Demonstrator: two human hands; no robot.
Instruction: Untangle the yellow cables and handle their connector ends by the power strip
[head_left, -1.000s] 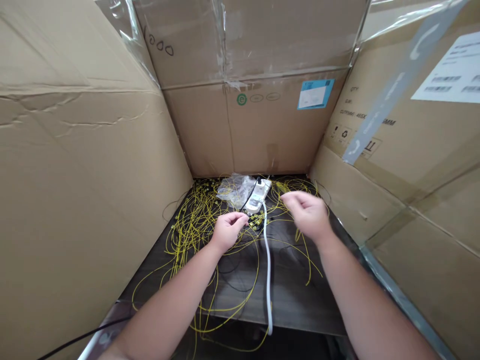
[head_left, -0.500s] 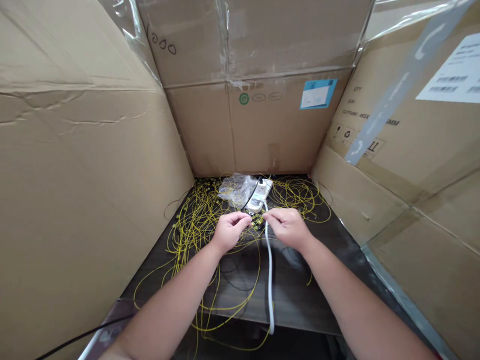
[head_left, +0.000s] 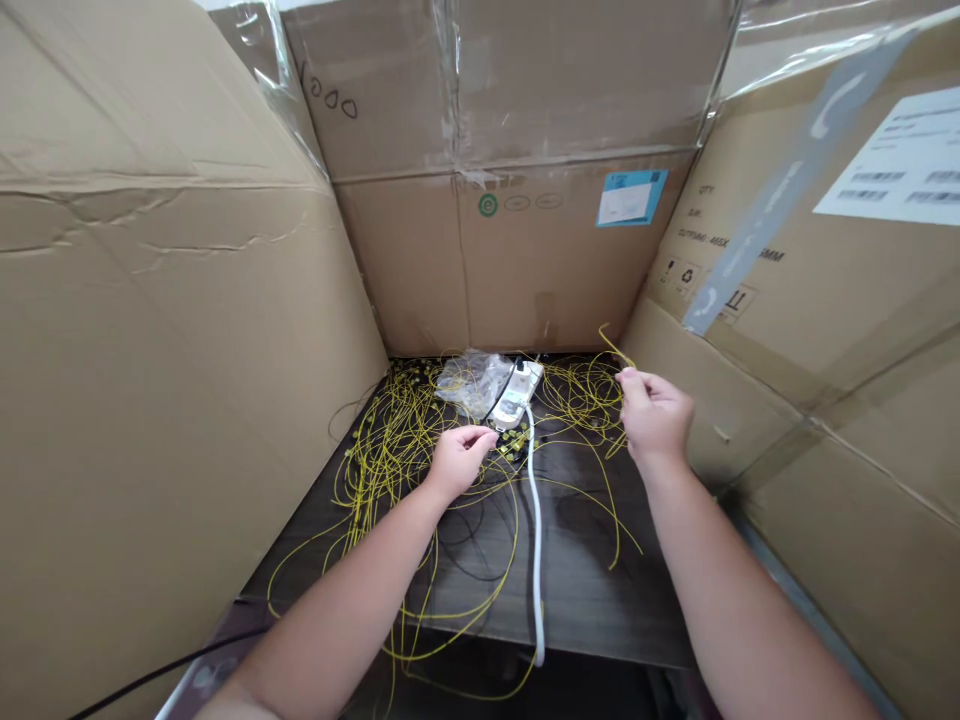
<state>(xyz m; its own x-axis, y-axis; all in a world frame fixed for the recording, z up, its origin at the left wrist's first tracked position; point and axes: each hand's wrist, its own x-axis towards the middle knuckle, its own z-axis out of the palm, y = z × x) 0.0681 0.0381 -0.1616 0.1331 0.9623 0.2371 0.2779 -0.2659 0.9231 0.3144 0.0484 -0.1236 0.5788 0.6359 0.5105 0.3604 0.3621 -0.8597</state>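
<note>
My right hand (head_left: 656, 410) is raised at the right, thumb and fingers pinched on a thin yellow wire (head_left: 616, 346) whose end sticks up past the fingertips. My left hand (head_left: 459, 462) is low in the middle, closed in a pinch; what lies between its fingertips is too small to make out. Just right of it is a cluster of small yellow-and-black pieces (head_left: 514, 442). A big tangle of yellow wires (head_left: 390, 440) spreads left of my left hand. Another loose bunch of yellow wires (head_left: 581, 390) lies behind and left of my right hand.
A white power strip (head_left: 517, 395) with a black plug sits at the back, beside a clear plastic bag (head_left: 472, 383). Its white cable (head_left: 537, 540) runs over the dark table's (head_left: 577, 600) front edge. Cardboard boxes stand left (head_left: 172, 380), behind (head_left: 540, 270) and right (head_left: 862, 330).
My right hand has moved right and up, away from my left hand and the small pieces, with a yellow wire in its pinch. My left hand has barely moved.
</note>
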